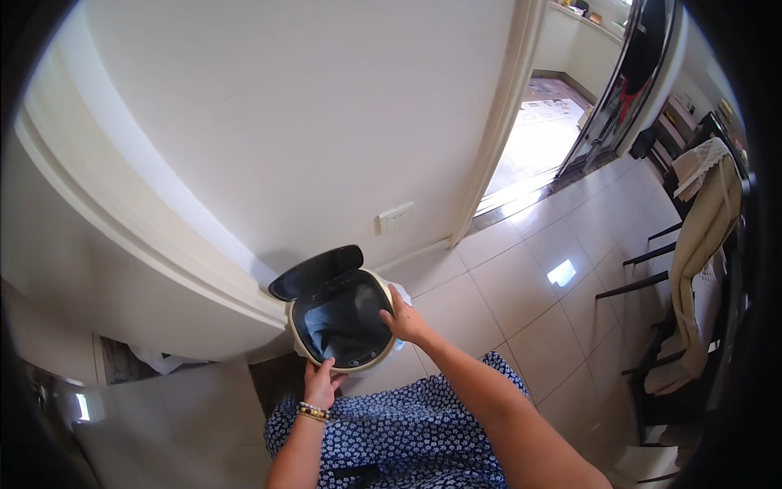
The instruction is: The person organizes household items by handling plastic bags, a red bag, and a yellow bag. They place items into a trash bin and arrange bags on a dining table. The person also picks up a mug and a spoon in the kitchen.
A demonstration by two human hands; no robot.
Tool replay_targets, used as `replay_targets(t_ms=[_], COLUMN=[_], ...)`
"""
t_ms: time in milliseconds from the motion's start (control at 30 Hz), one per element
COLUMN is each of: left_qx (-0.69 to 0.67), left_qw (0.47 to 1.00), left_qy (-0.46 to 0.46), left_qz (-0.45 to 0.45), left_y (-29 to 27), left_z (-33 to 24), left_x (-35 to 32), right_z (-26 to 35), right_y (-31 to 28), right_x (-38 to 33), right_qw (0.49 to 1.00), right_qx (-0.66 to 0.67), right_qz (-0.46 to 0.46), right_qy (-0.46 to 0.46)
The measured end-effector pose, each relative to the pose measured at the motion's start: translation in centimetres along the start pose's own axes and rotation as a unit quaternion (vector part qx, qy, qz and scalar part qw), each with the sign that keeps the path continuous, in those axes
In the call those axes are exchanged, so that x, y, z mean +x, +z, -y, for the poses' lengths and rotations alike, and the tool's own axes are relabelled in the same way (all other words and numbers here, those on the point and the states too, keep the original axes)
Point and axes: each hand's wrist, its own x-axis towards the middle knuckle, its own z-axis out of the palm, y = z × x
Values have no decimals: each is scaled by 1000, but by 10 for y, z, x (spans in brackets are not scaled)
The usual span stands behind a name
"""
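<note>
A cream trash can [385, 284] with a black inner rim stands on the floor before me, close to the wall. Its black lid [316, 273] is raised on the far side. Inside lies a bluish bag liner [320, 323], and some of the liner shows outside the rim at the right. My left hand [320, 385] grips the near-left rim, thumb over the edge and fingers below. At the right side my right hand [401, 318] clasps the rim, its thumb inside and the other fingers mostly hidden outside.
Behind the can is a white wall with a socket [396, 218]. An open doorway [538, 147] lies at the far right. A chair [692, 269] draped with beige cloth stands at the right on the tiled floor [521, 277]. A curved wall edge [163, 236] rises at the left.
</note>
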Motion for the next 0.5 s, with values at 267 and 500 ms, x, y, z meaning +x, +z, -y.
replay_targets(t_ms=[267,500], left_qx=[603,588], left_qw=[750,661], left_qy=[243,330], left_qz=[120,330], left_y=[-17,124], left_z=[-53,-90], left_x=[-96,-149], right_z=[11,-19], right_y=[-41,-58], right_x=[-156,-342], right_qw=[949,988], right_qx=[-311,8], right_qz=[38,-20], right_qy=[-20,-153])
